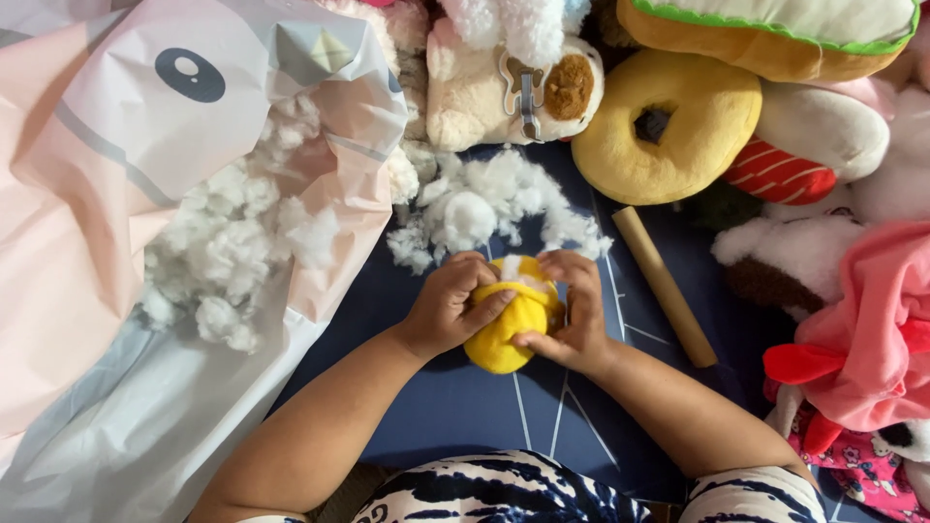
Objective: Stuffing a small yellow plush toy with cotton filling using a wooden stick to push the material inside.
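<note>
Both hands grip a small yellow plush piece [504,324] at frame centre, on the dark blue surface [465,397]. Left hand [450,308] curled shut around its 9 o'clock side, right hand [573,315] pinching its 3 o'clock side. White stuffing [484,205] lies at 12 o'clock, wooden stick [665,287] at 3, stuffing bag [194,242] at 9.

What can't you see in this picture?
Head view:
- Yellow toy: shape hidden by left hand and right hand.
- Its opening: fingers and stuffing cover it.
- Bag: cut by left edge.
- Pink toy: cut by right edge.
- Green-edged plush: cut by top edge.
</note>
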